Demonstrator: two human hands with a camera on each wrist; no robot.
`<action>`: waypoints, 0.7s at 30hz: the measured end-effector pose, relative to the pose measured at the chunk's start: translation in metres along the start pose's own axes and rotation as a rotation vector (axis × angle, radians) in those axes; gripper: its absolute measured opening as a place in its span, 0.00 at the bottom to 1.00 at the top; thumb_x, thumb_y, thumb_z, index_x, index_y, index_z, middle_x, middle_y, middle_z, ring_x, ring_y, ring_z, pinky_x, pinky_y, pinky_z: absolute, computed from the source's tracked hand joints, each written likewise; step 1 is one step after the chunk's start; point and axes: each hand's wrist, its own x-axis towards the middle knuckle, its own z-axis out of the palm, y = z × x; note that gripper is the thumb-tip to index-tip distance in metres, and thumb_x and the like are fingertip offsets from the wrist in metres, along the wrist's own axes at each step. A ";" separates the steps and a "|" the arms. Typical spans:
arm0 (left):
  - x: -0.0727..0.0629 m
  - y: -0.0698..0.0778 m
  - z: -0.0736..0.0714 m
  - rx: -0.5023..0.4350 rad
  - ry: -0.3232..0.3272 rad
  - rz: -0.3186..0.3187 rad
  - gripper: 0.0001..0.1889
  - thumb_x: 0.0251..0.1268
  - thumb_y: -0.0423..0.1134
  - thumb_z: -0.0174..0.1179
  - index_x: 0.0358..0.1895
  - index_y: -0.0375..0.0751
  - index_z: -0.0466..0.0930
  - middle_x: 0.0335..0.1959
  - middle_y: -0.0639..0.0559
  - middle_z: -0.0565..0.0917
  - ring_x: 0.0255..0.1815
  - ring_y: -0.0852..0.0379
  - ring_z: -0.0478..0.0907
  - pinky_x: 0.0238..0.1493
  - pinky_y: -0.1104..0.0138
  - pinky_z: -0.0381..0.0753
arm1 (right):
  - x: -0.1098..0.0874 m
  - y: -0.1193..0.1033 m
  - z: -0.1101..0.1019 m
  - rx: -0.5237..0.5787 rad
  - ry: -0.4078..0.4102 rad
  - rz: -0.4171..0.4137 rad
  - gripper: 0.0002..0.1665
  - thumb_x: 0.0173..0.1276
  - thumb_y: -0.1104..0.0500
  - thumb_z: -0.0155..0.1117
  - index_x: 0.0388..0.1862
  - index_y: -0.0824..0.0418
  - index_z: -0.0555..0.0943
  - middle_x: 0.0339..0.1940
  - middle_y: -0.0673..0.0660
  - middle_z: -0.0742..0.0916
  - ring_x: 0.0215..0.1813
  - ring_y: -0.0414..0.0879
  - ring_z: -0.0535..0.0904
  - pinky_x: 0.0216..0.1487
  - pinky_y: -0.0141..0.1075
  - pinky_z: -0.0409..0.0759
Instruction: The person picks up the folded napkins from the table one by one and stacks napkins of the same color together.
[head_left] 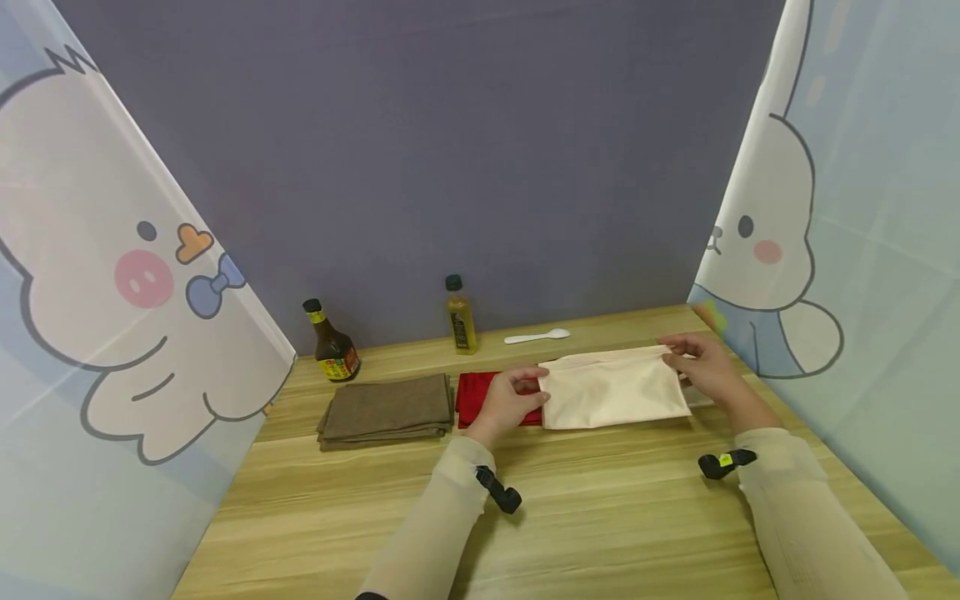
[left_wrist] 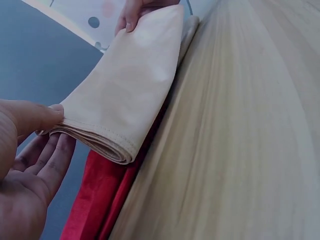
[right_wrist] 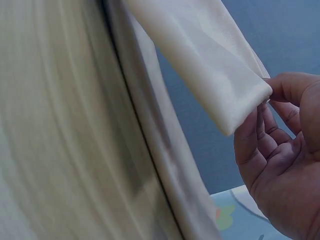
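Note:
A folded cream cloth point(head_left: 611, 388) is held up between both hands, several layers showing at its near edge in the left wrist view. My left hand point(head_left: 508, 406) pinches its left end, thumb on top and fingers beneath. At the opposite end, my right hand point(head_left: 707, 371) pinches the upper corner between thumb and fingers. Partly hidden behind the left hand and the cream cloth lies a folded red cloth point(head_left: 472, 395). A pale grey-beige cloth point(right_wrist: 160, 125) lies on the table below the right end, mostly covered in the head view.
A folded brown cloth stack point(head_left: 390, 408) lies to the left on the wooden table point(head_left: 600, 508). Behind stand a dark sauce bottle point(head_left: 335, 346) and an oil bottle point(head_left: 461, 321), with a white spoon point(head_left: 536, 337) beside them. Printed cloth panels point(head_left: 840, 250) flank the table.

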 end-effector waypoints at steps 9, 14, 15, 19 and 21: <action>0.002 -0.001 0.011 -0.003 -0.048 0.030 0.22 0.64 0.24 0.71 0.60 0.41 0.87 0.61 0.51 0.81 0.52 0.54 0.85 0.44 0.67 0.87 | -0.001 0.011 -0.003 -0.004 0.009 -0.009 0.20 0.80 0.59 0.63 0.66 0.65 0.79 0.42 0.55 0.82 0.28 0.42 0.77 0.29 0.39 0.84; 0.003 -0.001 0.016 0.008 -0.043 0.041 0.22 0.64 0.23 0.70 0.61 0.41 0.86 0.63 0.48 0.80 0.54 0.48 0.85 0.43 0.69 0.85 | -0.001 0.015 -0.005 -0.021 0.016 0.001 0.21 0.81 0.57 0.63 0.67 0.64 0.78 0.42 0.53 0.81 0.28 0.42 0.76 0.28 0.39 0.84; 0.003 0.000 0.017 0.007 -0.040 0.041 0.22 0.65 0.23 0.70 0.61 0.40 0.86 0.63 0.48 0.80 0.54 0.48 0.85 0.42 0.70 0.84 | -0.001 0.016 -0.005 -0.022 0.015 0.002 0.21 0.81 0.58 0.63 0.67 0.65 0.78 0.42 0.53 0.81 0.28 0.41 0.76 0.28 0.39 0.84; 0.004 0.000 0.021 0.003 -0.019 0.053 0.22 0.63 0.22 0.70 0.61 0.38 0.86 0.62 0.48 0.80 0.52 0.50 0.85 0.42 0.70 0.84 | 0.000 0.019 -0.004 -0.035 0.014 -0.006 0.23 0.81 0.60 0.63 0.67 0.70 0.77 0.40 0.56 0.81 0.28 0.42 0.77 0.29 0.39 0.84; 0.005 -0.001 0.022 0.011 -0.007 0.063 0.22 0.62 0.21 0.70 0.60 0.37 0.86 0.61 0.48 0.81 0.51 0.52 0.85 0.43 0.70 0.85 | -0.001 0.020 -0.004 -0.050 0.001 0.001 0.25 0.81 0.60 0.62 0.69 0.73 0.76 0.41 0.59 0.82 0.29 0.42 0.78 0.30 0.39 0.84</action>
